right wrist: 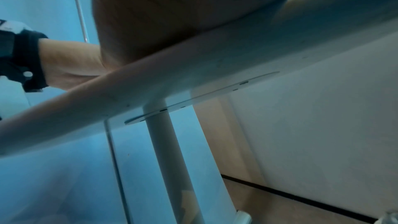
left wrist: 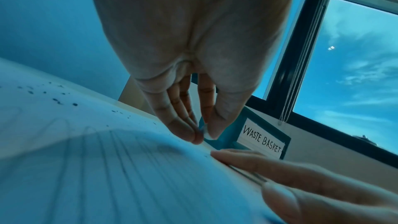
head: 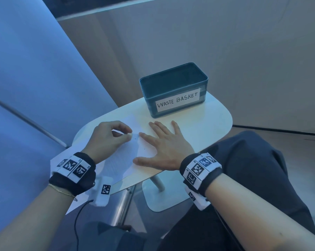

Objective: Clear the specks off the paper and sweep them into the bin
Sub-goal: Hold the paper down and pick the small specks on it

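Paper [head: 116, 160] flat on table [head: 207, 124], on near side of bin [head: 173, 89]. Specks [left wrist: 56, 100] scattered on sheet, some nr edge facing bin. Left hand [head: 107, 140]: fingers curled, pinching small white piece [head: 129, 136], prob. eraser. Right hand [head: 164, 147]: fingers straight, spread, pressing sheet flat, holding nothing. Risks: loose press → sheet slides; fast stroke → specks overshoot onto table, missing bin; rubbing may smear. Bin labelled WASTE BASKET; interior dark, contents cannot tell.
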